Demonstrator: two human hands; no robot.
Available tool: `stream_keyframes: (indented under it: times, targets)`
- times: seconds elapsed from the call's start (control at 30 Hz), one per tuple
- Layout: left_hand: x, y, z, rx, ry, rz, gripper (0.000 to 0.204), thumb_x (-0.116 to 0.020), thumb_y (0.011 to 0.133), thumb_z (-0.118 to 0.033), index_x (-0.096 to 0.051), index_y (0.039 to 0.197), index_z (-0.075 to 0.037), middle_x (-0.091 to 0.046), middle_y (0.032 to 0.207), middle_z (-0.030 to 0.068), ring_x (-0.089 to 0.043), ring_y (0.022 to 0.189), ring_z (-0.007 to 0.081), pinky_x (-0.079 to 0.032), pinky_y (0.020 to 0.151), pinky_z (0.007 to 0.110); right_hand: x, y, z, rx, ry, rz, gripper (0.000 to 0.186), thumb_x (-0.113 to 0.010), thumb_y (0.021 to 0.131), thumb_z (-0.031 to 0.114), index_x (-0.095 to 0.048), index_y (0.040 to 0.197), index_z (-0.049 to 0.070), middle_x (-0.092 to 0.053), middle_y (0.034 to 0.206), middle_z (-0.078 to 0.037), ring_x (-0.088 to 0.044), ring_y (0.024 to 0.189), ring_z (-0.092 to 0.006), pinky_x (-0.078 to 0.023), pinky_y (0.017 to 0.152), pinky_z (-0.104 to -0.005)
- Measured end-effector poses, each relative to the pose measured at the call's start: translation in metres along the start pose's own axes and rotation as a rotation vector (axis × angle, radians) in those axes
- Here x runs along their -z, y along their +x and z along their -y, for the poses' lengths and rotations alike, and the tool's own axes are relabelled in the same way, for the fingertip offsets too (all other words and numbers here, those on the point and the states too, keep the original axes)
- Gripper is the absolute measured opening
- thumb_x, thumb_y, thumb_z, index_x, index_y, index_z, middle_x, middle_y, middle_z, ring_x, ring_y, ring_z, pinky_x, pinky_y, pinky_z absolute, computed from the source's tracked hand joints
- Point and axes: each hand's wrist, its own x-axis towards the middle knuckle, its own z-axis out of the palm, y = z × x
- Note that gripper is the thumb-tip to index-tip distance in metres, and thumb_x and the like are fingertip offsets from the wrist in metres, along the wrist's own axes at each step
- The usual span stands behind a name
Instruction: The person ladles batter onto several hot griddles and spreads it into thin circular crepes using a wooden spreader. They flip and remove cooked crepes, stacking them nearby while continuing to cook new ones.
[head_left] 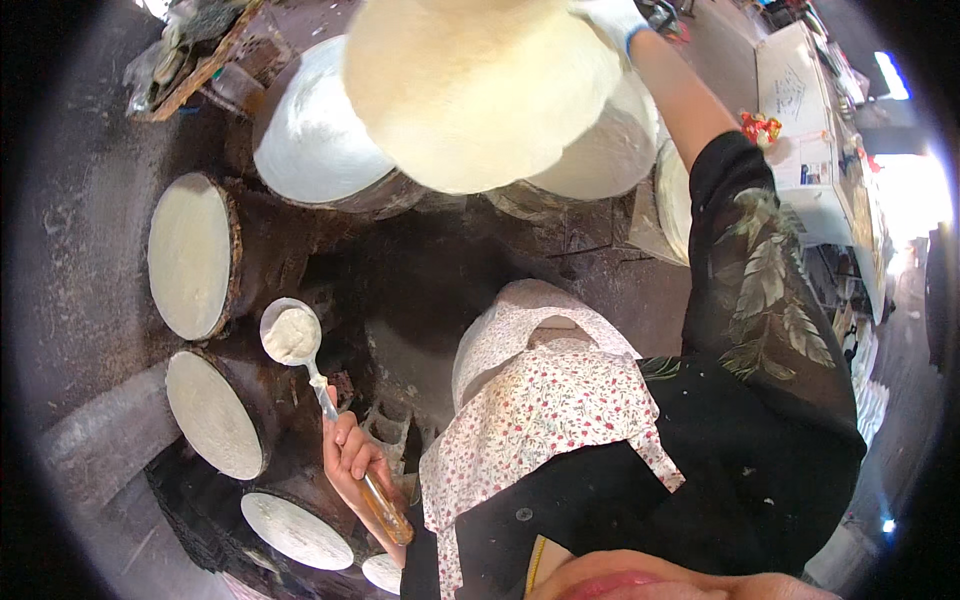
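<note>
My left hand (356, 460) is wrapped round the handle of a ladle (291, 334), whose bowl holds a pale, thick batter. The ladle's handle runs down past my fingers to a brown end. At the top of the view, my right hand (610, 20), in a white glove with a blue cuff, grips the edge of a large, thin, round cream-coloured sheet of flatbread (480, 95). The sheet is held up and partly hides a round white-topped griddle (320, 130) and another pale round (605, 150) behind it. My right fingers are partly cut off by the upper edge.
Round griddles covered with pale sheets curve down the left: an upper one (190, 255), a middle one (213, 415) and a lower one (297, 530). Another pale round (675, 200) lies near my right arm. A white box (800, 110) stands at the right. A floral apron (550, 420) covers my front.
</note>
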Motion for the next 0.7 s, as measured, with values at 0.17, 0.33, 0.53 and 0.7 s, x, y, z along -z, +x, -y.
stream_keyframes:
  times: [0.17,0.33,0.53,0.7]
  targets:
    - [-0.014,-0.001,0.013,0.033,0.004,0.047,0.052,-0.035,0.115,-0.007,-0.021,0.164,0.004,-0.039,0.089,0.0023,-0.039,0.058,0.0008,-0.040,0.042,0.016,-0.014,-0.095,-0.098,-0.256,-0.156,-0.072,0.040,-0.076,0.080,0.034,-0.079,0.111,0.009,-0.076,0.108,-0.023,-0.073,0.101,-0.0396,-0.056,0.090,-0.0470]
    - [-0.034,0.013,0.079,0.067,-0.064,0.040,0.050,-0.034,0.117,-0.012,-0.023,0.163,0.004,-0.040,0.085,0.0021,-0.041,0.055,0.0017,-0.042,0.042,0.016,-0.021,-0.115,-0.116,-0.402,-0.199,-0.113,0.048,-0.073,0.086,0.036,-0.074,0.127,0.012,-0.075,0.115,-0.022,-0.071,0.110,-0.0388,-0.054,0.096,-0.0458]
    - [-0.074,0.042,0.144,0.056,-0.078,0.026,0.050,-0.034,0.117,-0.015,-0.024,0.163,0.003,-0.041,0.082,0.0021,-0.042,0.051,0.0013,-0.043,0.040,0.017,-0.028,-0.036,-0.124,-0.308,-0.262,-0.014,0.045,-0.069,0.094,0.039,-0.070,0.134,0.021,-0.075,0.115,-0.020,-0.071,0.110,-0.0386,-0.054,0.093,-0.0491]
    - [-0.091,0.037,0.169,0.058,-0.067,0.033,0.051,-0.034,0.117,-0.014,-0.023,0.164,0.002,-0.042,0.083,0.0024,-0.044,0.050,0.0001,-0.044,0.039,0.016,-0.029,-0.010,-0.124,-0.164,-0.396,0.091,0.047,-0.060,0.099,0.040,-0.065,0.142,0.022,-0.072,0.128,-0.019,-0.067,0.119,-0.0412,-0.052,0.099,-0.0510]
